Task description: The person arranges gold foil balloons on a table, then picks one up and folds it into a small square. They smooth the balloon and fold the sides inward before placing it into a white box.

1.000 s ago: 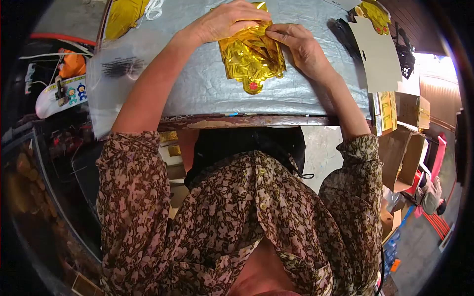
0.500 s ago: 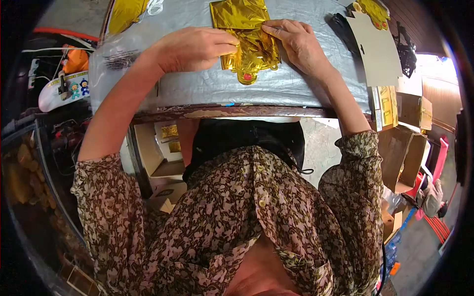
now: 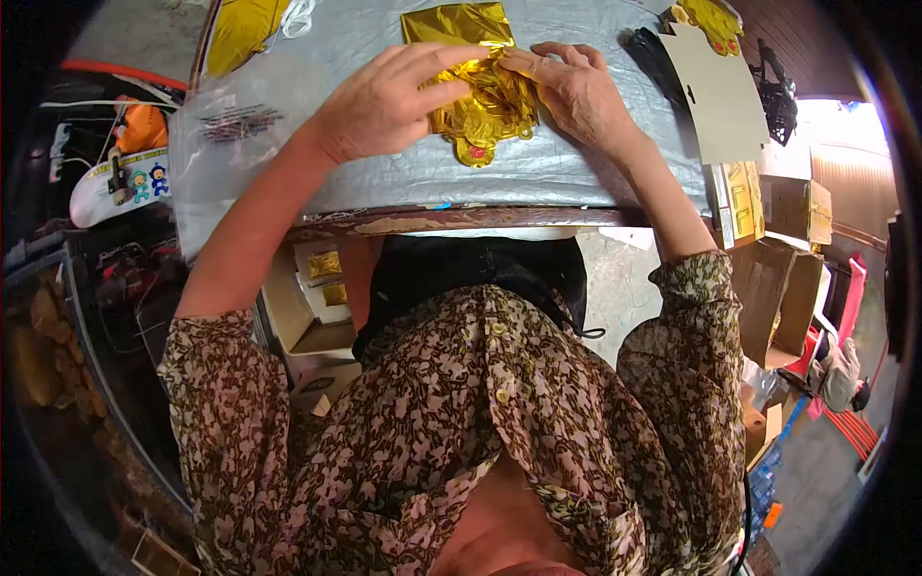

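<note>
A crumpled, folded piece of gold foil (image 3: 480, 120) lies on the table in front of me, a red spot on its rounded near end. Its far part is a smooth, flat gold panel (image 3: 459, 24). My left hand (image 3: 389, 101) reaches over the foil from the left, index finger stretched across it and thumb apart, the other fingers partly hidden. My right hand (image 3: 579, 93) is at the foil's right edge, thumb and index finger pinched together on it where the smooth panel meets the crumpled part.
A silvery cover (image 3: 365, 178) lies over the table. Clear plastic (image 3: 230, 134) and more gold foil (image 3: 240, 34) are on the left. A beige card (image 3: 715, 96), a black item (image 3: 653, 62) and another gold piece (image 3: 713, 24) lie on the right. Cardboard boxes (image 3: 778, 288) stand beside the table.
My left hand has risen and moved away from me over the foil, its fingers spreading from a pinch. The foil's crumpled part has shifted and bunched up. My right hand stays nearly in place.
</note>
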The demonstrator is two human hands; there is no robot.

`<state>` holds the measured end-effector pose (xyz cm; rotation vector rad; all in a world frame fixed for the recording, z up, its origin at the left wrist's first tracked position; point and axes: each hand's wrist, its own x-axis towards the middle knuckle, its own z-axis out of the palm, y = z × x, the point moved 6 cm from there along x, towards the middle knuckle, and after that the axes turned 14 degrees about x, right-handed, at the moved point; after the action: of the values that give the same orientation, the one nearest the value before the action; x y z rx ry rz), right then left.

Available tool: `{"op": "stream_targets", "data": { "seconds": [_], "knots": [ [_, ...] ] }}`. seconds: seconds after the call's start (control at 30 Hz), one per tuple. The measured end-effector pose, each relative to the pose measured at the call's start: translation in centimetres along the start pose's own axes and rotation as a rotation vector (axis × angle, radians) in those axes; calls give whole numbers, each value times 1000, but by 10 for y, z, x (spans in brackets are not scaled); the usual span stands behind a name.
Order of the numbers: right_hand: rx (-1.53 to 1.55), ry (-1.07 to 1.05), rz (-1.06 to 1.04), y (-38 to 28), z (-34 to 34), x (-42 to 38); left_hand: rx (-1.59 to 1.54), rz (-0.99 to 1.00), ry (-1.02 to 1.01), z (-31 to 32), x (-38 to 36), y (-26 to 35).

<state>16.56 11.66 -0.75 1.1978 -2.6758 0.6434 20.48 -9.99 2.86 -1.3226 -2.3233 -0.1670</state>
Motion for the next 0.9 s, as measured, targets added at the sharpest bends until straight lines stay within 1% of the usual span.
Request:
{"op": "stream_targets", "data": {
  "seconds": [0.13,0.2,0.27,0.33,0.47,0.5,0.53,0.63,0.7,0.83,0.9],
  "knots": [
    [-26,7,-38,-4,1,1,-87,-19,-42,15,-3,-1],
    [-40,-7,-22,-5,1,2,-316,-158,-125,30,-9,-2],
    [-54,-20,-7,-5,2,3,-295,-165,-136,38,-15,-2],
    [-16,3,-41,-8,0,2,-276,-166,-144,43,-17,1],
    [69,-14,-35,-5,-2,2,-332,-302,-125,45,-19,-1],
    [154,-4,-48,-7,-6,0,-340,-351,-129,46,-20,-3],
    [241,7,-61,-9,-10,0,-340,-353,-129,46,-20,-3],
    [310,20,-94,-12,-17,-10,-413,-366,-82,43,-20,-5],
    [339,35,-82,-17,-18,-13,-416,-378,-127,43,-22,-7],
    [393,55,-47,-19,-15,-13,-440,-369,-147,38,-19,-5],
    [417,39,-41,-16,-10,-15,-408,-328,-161,38,-19,-4]
  ]
}}
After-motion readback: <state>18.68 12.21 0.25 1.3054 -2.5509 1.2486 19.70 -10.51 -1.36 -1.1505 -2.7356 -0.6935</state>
